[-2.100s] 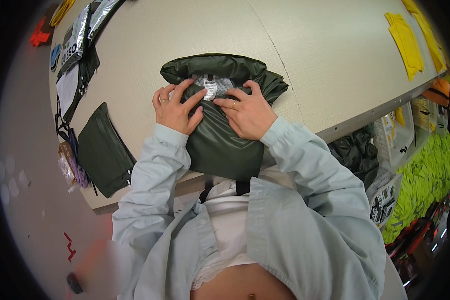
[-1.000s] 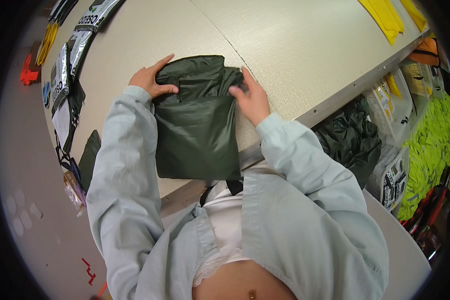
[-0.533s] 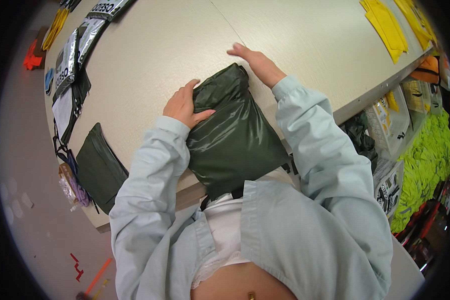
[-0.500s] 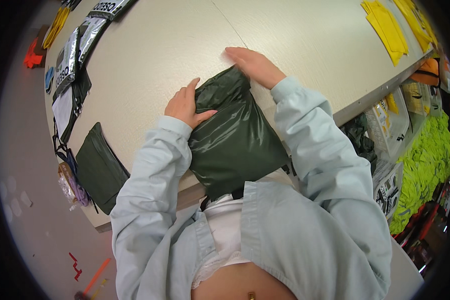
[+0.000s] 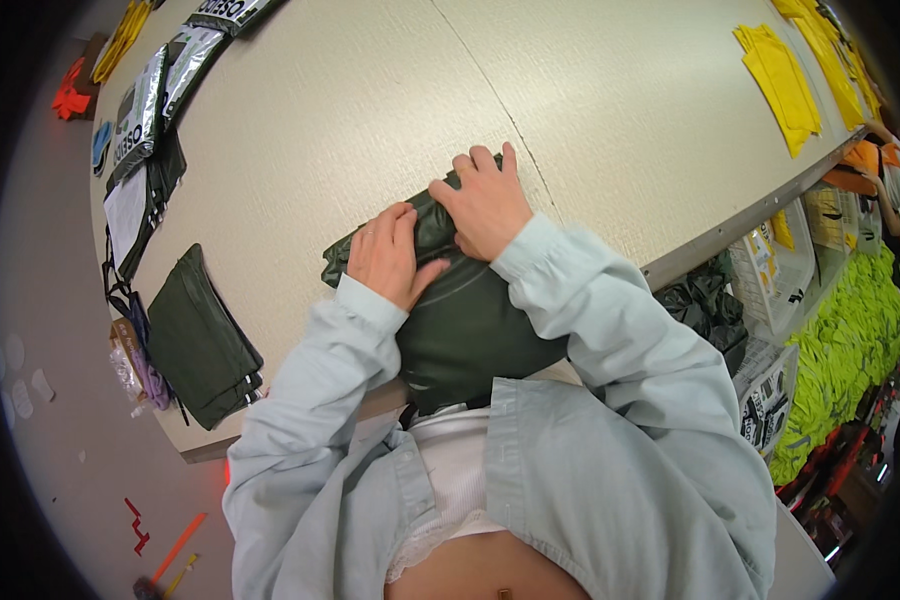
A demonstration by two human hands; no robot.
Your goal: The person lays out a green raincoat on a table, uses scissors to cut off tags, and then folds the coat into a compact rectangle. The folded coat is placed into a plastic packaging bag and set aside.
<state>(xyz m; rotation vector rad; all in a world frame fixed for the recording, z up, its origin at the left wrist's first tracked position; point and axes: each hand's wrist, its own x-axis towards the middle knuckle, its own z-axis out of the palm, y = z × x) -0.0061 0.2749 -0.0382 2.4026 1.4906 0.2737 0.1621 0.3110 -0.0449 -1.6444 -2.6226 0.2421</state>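
A folded piece of dark green, glossy fabric lies at the table's near edge, against my body. Its far end is doubled over into a thick, creased fold. My left hand rests on that fold toward its left end, fingers stretched out and the thumb apart. On the right part of the same fold lies my right hand, its fingers spread over the far edge. What kind of article the fabric is, I cannot tell. A second folded dark green piece lies on the table left of my left forearm.
Silver-and-dark packages line the table's far left edge. Yellow folded pieces lie at the far right. Beyond the right edge are white bins, black plastic, a bright yellow-green heap and another person's arm.
The fabric's far end is now folded over toward me. My right hand has come down and left onto the fold. The left hand has moved slightly nearer to me.
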